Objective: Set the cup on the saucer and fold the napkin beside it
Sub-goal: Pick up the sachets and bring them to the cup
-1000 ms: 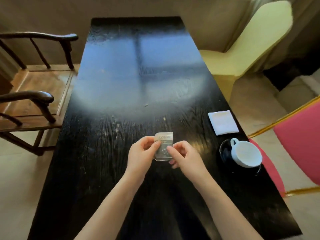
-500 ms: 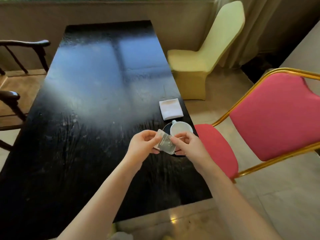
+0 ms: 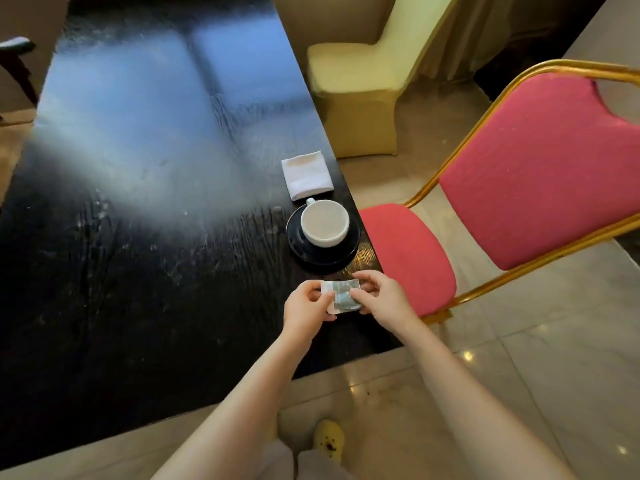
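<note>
Cup [image 3: 325,221] is sitting upright on the dark saucer [image 3: 347,251], just beyond our two grips, with its handle pointing away from us. The white napkin [image 3: 307,174] is lying folded flat a bit further out from the grips, right past the cup. We can't tell if it's actually touching the saucer. All three are sitting close to the right edge of the black desk [image 3: 138,237].

Meanwhile we're holding a small packet [image 3: 341,296] between both grips, over the desk. The left grip [image 3: 306,304] is pinching the packet's left edge with thumb and curled fingers. The right grip [image 3: 382,299] is pinching the right side, thumb lying across the top. The print on it is too blurry to read. Neither grip is touching the cup or saucer.

A pink chair [image 3: 536,168] with a gold frame is standing off to the right of the right grip, and a pale yellow chair [image 3: 353,98] is sitting further out beyond it. Down below the grips, a yellow slipper [image 3: 329,441] is showing on the tiled floor.
</note>
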The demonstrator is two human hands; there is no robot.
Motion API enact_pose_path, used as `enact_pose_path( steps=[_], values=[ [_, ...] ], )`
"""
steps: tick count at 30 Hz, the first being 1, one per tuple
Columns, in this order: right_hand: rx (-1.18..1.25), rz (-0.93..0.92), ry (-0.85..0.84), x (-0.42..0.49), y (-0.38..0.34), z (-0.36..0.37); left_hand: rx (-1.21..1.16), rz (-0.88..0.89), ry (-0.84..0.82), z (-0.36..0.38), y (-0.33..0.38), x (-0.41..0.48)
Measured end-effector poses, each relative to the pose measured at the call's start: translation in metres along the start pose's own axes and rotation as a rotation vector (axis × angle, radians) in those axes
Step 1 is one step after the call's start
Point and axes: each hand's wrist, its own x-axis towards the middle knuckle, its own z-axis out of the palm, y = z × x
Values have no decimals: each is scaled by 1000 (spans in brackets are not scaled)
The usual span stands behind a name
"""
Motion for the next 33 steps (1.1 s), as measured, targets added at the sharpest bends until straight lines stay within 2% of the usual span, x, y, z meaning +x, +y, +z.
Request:
enact_pose_path(
  steps=[6,12,15,19,33],
  values=[
    [-400,-88,-165,19,24,0,216,35,59,15,-18,24],
    [-617,-222,-75,24,36,9,452,136,38,19,-27,28],
    [-606,-233,-74,25,41,7,654,224,20,14,-27,26],
    [-563,-254,-119,27,43,1,763,235,-36,11,-31,21],
    [-500,-242,-169,25,43,-1,770,343,-55,17,-36,21]
  ],
)
